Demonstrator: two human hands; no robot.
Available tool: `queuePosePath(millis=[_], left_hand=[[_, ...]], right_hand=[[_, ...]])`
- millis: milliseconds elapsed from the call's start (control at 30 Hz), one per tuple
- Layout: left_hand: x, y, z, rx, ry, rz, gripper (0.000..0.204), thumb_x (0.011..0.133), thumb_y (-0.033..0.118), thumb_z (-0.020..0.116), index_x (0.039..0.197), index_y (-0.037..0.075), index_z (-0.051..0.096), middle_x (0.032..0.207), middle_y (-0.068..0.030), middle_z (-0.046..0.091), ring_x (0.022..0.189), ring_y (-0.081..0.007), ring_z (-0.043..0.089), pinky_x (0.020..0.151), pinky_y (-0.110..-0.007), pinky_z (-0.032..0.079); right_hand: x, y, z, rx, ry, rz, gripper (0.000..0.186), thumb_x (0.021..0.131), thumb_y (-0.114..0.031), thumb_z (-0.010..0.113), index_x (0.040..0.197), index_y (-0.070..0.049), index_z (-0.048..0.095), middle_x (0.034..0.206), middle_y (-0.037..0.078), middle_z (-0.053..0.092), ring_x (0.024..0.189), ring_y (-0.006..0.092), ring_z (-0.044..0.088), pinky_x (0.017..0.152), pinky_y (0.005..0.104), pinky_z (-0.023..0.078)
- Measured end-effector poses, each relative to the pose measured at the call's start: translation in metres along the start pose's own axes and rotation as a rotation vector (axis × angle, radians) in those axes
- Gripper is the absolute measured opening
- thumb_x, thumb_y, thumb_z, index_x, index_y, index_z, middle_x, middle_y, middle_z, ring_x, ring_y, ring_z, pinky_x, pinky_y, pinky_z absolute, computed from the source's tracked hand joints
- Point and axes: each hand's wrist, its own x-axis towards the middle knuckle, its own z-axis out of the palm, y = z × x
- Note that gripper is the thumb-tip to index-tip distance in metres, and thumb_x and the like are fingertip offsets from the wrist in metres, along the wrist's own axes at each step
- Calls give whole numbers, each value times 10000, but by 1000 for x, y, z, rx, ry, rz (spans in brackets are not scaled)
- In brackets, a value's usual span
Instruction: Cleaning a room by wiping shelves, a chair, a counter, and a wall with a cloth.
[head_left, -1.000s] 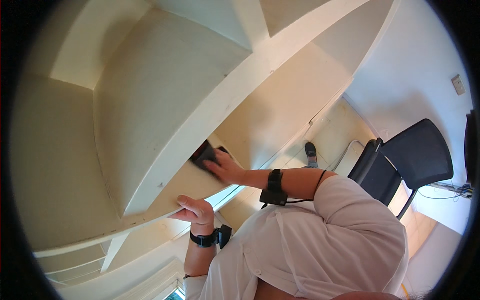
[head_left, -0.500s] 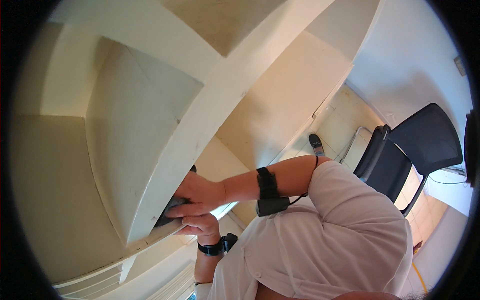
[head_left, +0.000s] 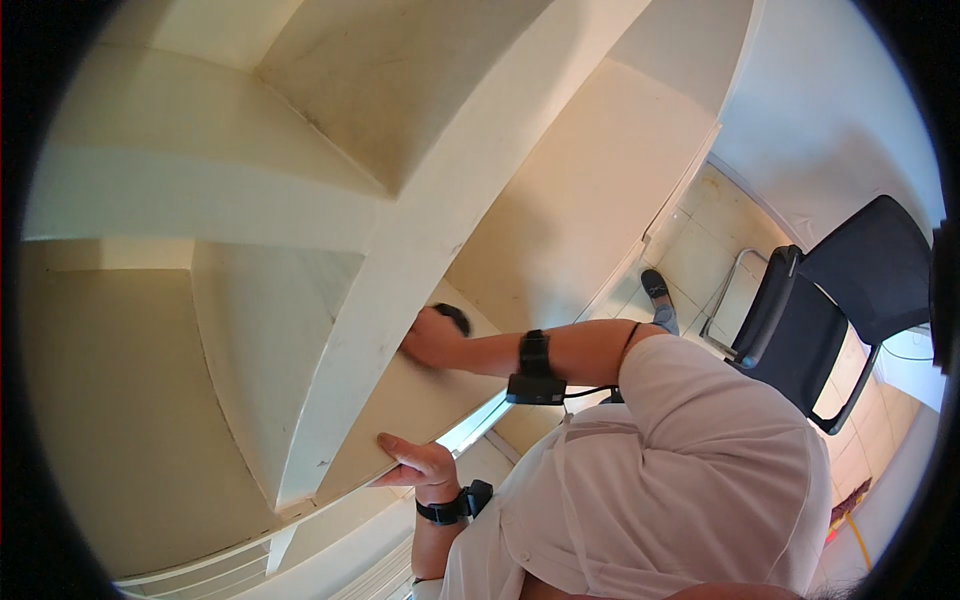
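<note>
My right hand (head_left: 436, 340) is inside a cream shelf compartment, pressed down on the shelf board (head_left: 400, 405). A dark cloth (head_left: 455, 318) bunches out beside its knuckles; the upright hides the fingertips. Nearer to me, my left hand (head_left: 418, 464) grips the front edge of the same board, thumb on top and fingers beneath. Black bands with small boxes are strapped round my right forearm and left wrist.
A pale upright (head_left: 345, 330) of the shelving stands just left of my right hand, with more compartments beyond it. At the right are a black chair (head_left: 790, 330) and a shoe (head_left: 655, 285) on the tiled floor (head_left: 680, 250).
My right hand has slid right with the dark cloth, away from the corner by the upright. My left hand has shifted slightly right along the edge, now apart from it. The view has moved slightly.
</note>
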Motion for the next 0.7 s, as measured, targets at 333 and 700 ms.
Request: queuePosePath(millis=[333,700], left_hand=[[4,-10,-23,89,26,53,701,972,225,629,1507,129,186,1459,-184,369,1210,-280,471,997,-438,471],[5,-10,-9,44,-15,51,667,993,214,612,1497,134,183,1443,-171,383,1189,-281,481,965,-450,493]], right_hand=[[69,-82,-4,339,-19,-512,505,965,-427,554,1302,-55,607,1402,235,530,1264,441,513,1088,489,400],[57,58,2,119,-43,403,594,966,-523,505,1320,-53,586,1252,253,630,1155,421,614,974,527,472]])
